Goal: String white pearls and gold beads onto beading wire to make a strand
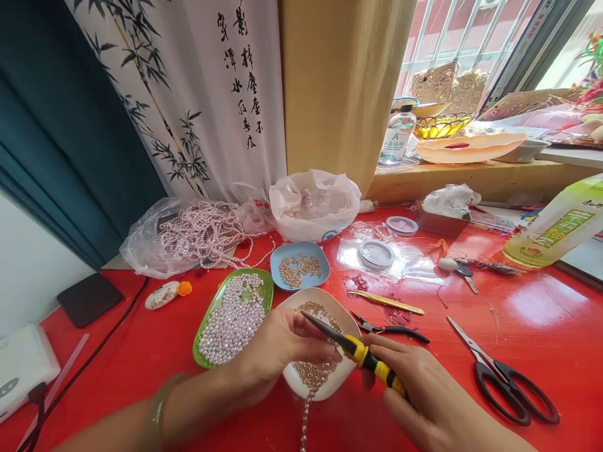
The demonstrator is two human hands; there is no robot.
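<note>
Over a white dish (pixel 294 390) of small gold beads, my left hand (pixel 277 345) is closed, its fingertips pinching the upper end of a pearl bead strand (pixel 305 417). The strand hangs down past the dish's front rim toward the bottom of the view. Gripped in my right hand (pixel 419 383) are long-nose pliers (pixel 360 353) with yellow and black handles. Their dark jaws point left across the dish and close to my left fingers. Whether the tips touch anything is hard to make out. A green tray (pixel 200 361) of pale pearl beads lies left of my left hand.
Behind the white dish sits a blue dish (pixel 276 267) with gold beads. Scissors (pixel 499 370), cutting pliers (pixel 400 331) and yellow tweezers (pixel 389 302) lie to the right. Farther back are bagged pearl strands (pixel 202 232), a white plastic bag (pixel 311 220) and a leaning bottle (pixel 551 226).
</note>
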